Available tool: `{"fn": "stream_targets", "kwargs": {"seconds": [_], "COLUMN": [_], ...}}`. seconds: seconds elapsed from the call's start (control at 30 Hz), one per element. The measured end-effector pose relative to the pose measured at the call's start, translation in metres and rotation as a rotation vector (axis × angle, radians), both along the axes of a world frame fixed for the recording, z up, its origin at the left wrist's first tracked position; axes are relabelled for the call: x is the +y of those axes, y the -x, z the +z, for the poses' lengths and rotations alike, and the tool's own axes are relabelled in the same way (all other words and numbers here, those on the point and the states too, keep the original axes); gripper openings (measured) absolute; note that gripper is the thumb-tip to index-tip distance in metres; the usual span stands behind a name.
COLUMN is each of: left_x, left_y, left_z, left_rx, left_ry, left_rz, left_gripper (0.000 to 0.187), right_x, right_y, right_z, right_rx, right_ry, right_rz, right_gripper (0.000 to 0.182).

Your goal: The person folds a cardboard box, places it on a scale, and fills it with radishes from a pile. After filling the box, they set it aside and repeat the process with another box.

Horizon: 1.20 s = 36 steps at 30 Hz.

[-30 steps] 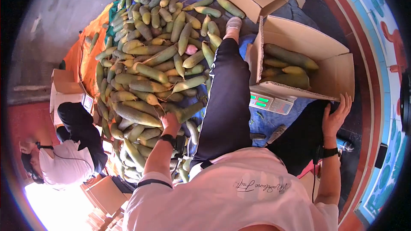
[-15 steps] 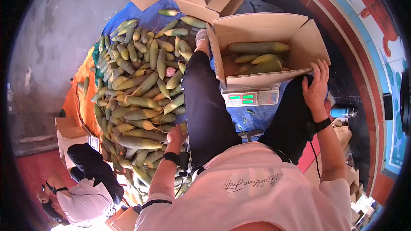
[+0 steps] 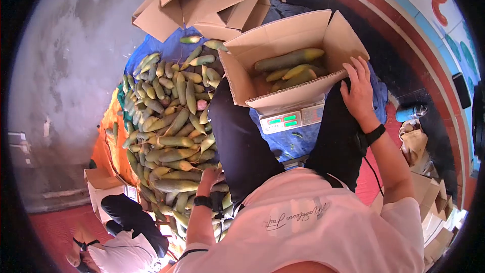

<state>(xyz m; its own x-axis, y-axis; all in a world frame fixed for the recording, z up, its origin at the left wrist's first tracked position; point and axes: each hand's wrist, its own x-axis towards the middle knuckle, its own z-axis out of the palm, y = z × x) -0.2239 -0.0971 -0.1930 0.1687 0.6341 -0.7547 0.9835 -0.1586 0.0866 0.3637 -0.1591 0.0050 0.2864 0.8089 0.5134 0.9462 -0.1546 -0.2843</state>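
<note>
My left hand is down at the right side of a large heap of green radishes, beside my left thigh. Its fingers are mostly hidden, so whether they grip a radish does not show. My right hand is open, fingers stretched out, by my right knee at the near right corner of an open cardboard box. Several radishes lie inside that box. Under the box is a digital scale with lit green displays, standing between my legs.
More cardboard boxes are stacked at the far end. A blue tarp covers the floor beneath the scale. Another person sits at lower left beside a carton. A blue bottle lies on the right near a bag.
The camera view has turned and shifted, so the box and scale appear further left. My left hand stays at the heap's edge, and my right hand remains by the box corner.
</note>
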Motion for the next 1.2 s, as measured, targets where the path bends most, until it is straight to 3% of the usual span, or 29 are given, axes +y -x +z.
{"fn": "stream_targets", "kwargs": {"seconds": [0.03,0.13,0.2,0.23,0.27,0.33,0.4,0.47,0.53,0.57,0.67,0.8,1.0,1.03,1.07,1.13,1.2], "left_x": [0.006,0.029,0.038,0.045,0.053,0.048,0.049,0.063,0.079,0.078,0.100,0.127,0.119,0.123,0.130,0.146,0.142], "left_y": [0.004,0.018,0.007,0.000,-0.010,-0.078,-0.120,-0.128,-0.150,-0.174,-0.213,-0.273,-0.345,-0.350,-0.349,-0.348,-0.350], "left_z": [0.007,0.038,0.097,0.124,0.154,0.268,0.324,0.352,0.374,0.387,0.388,0.365,0.296,0.287,0.270,0.241,0.240], "left_rx": [0.007,-0.029,0.030,-0.266,-0.555,-0.622,-0.805,-0.821,-1.016,-1.179,-1.270,-1.324,-1.054,-0.800,-0.811,-0.577,-0.399], "left_ry": [-0.004,-0.564,-0.749,-0.768,-0.760,-0.646,-0.790,-1.030,-1.099,-0.973,-0.913,-0.581,-0.431,-0.520,-0.499,-0.636,-0.661], "left_rz": [-0.009,-0.695,-0.556,-0.185,0.195,0.569,0.618,0.274,0.050,0.361,0.353,0.460,0.285,0.055,0.033,-0.338,-0.371], "left_gripper": [0.047,0.035,0.024,0.016,0.024,0.021,0.038,0.043,0.045,0.044,0.044,0.041,0.042,0.043,0.043,0.043,0.044], "right_x": [0.000,0.000,-0.001,-0.001,-0.001,-0.001,-0.001,0.000,-0.001,-0.001,-0.003,-0.005,-0.007,-0.007,-0.008,-0.009,-0.010], "right_y": [0.000,-0.002,-0.003,-0.003,-0.003,-0.003,-0.004,-0.003,-0.004,-0.004,-0.005,-0.007,-0.012,-0.013,-0.013,-0.016,-0.016], "right_z": [0.000,0.000,-0.002,-0.002,-0.002,-0.001,0.000,-0.003,-0.003,-0.003,-0.001,0.000,-0.004,-0.004,-0.005,-0.006,-0.007], "right_rx": [-0.002,-0.001,0.005,0.005,0.005,0.010,0.008,0.023,0.023,0.022,0.031,0.034,0.050,0.044,0.039,0.049,0.070], "right_ry": [0.003,-0.001,-0.003,-0.001,0.002,-0.002,-0.009,-0.023,-0.030,-0.035,-0.051,-0.052,-0.109,-0.114,-0.105,-0.136,-0.140], "right_rz": [0.004,0.010,0.016,0.018,0.022,0.028,0.031,0.031,0.034,0.041,0.050,0.046,0.101,0.107,0.078,0.123,0.118], "right_gripper": [0.051,0.051,0.051,0.051,0.051,0.052,0.052,0.051,0.051,0.050,0.050,0.049,0.049,0.049,0.049,0.049,0.049]}}
